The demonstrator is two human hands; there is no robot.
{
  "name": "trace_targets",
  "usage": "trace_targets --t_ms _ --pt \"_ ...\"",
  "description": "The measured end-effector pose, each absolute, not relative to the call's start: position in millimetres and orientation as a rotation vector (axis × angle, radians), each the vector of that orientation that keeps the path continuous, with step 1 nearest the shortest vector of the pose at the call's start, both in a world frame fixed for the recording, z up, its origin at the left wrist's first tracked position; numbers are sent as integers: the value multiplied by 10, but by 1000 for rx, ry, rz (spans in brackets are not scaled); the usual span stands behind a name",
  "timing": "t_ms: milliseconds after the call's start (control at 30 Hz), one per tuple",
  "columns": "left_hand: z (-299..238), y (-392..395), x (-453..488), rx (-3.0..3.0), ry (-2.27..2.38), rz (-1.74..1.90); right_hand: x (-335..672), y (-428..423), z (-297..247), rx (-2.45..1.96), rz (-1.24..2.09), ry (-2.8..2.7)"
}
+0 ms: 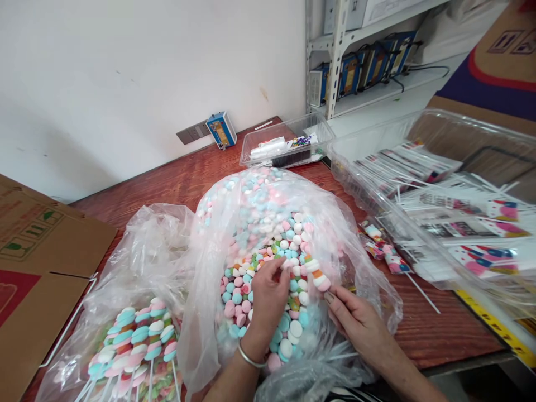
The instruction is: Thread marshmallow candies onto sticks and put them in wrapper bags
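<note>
A big clear plastic bag full of pastel marshmallow candies lies open on the wooden table. My left hand reaches into the bag, fingers pinched on a loose candy. My right hand grips a stick threaded with several stacked candies, held just beside the left fingers. A second clear bag at the lower left holds finished candy skewers with white sticks.
A large clear tray of printed wrappers stands at the right. A smaller clear box sits behind the bag. Wrapped candy sticks lie between bag and tray. Cardboard lies at the left; shelving stands at the back right.
</note>
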State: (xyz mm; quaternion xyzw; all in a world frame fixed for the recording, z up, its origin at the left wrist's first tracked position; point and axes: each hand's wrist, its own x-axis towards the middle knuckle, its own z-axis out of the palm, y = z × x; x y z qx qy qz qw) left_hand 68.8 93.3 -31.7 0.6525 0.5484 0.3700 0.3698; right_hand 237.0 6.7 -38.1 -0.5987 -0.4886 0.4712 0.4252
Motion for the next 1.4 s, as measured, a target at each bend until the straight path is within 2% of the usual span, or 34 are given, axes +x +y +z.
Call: trace_targets --t_ms 100,233,567,933,1400 --pt "-241 986 633 1136 1322 995 2363 52 -257 -1515 1105 -1393" --pt "-200 970 601 883 1212 1054 2311 53 -84 -1459 1144 -1492" --pt "-109 896 622 873 1098 1074 2227 69 -32 -1444 1230 -1465" --pt "-124 918 641 909 1181 1103 2209 40 -83 -1458 1313 -1454" --pt "-105 851 710 905 1190 1118 2040 -4 -143 -1397 1560 -1078"
